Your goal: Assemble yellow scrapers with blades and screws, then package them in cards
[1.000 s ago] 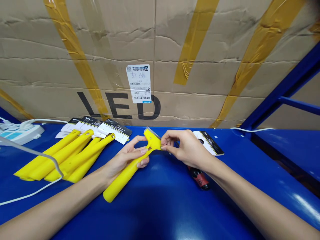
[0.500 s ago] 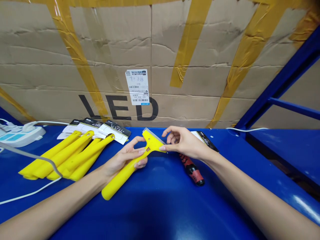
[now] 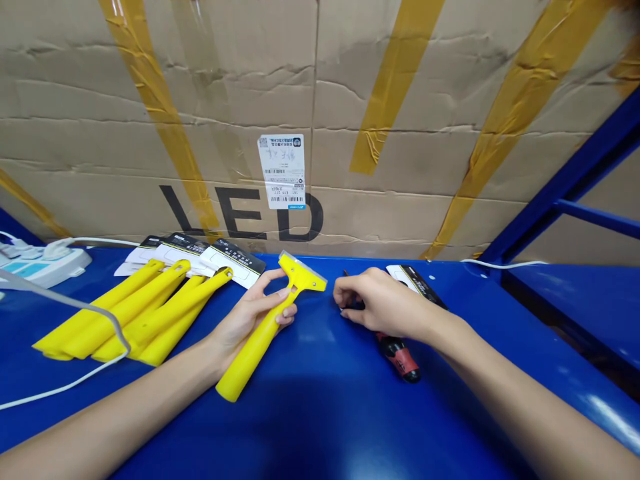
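Note:
My left hand (image 3: 265,307) is closed around the neck of a yellow scraper (image 3: 255,343). The scraper is tilted, its wide head with a grey blade edge pointing up and away, its handle end toward me. My right hand (image 3: 373,300) is low over the blue table, right of the scraper head and apart from it. Its thumb and fingers are pinched together; a tiny spot shows at the fingertips, too small to name. Partly beneath this hand lies a screwdriver (image 3: 403,360) with a red and black handle. Its far part is mostly hidden.
Several yellow scraper handles (image 3: 115,307) lie in a pile on the left, beside printed cards (image 3: 235,262). Another card (image 3: 417,283) lies behind my right wrist. A white power strip (image 3: 45,267) and cables are at far left. A large cardboard box (image 3: 225,147) stands behind.
My right hand has left the scraper head and moved right and down toward the table by the screwdriver. The scraper has turned slightly in my left hand. The view has shifted a little.

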The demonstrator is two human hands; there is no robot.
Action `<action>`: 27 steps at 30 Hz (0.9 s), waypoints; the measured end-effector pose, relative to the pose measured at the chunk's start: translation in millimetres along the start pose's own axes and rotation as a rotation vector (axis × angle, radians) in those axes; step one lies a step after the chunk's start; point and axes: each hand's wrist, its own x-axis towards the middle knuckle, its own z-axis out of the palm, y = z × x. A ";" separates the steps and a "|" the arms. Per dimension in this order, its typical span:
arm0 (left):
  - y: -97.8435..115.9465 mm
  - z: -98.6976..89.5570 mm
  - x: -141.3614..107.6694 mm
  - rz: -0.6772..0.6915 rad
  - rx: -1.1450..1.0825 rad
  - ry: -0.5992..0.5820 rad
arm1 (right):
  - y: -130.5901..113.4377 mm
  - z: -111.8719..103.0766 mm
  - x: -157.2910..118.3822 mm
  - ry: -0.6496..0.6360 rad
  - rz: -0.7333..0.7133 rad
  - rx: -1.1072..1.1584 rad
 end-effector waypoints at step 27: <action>-6.9 -6.8 1.8 -0.079 0.070 -0.242 | -18.9 8.8 19.8 0.435 -0.080 0.378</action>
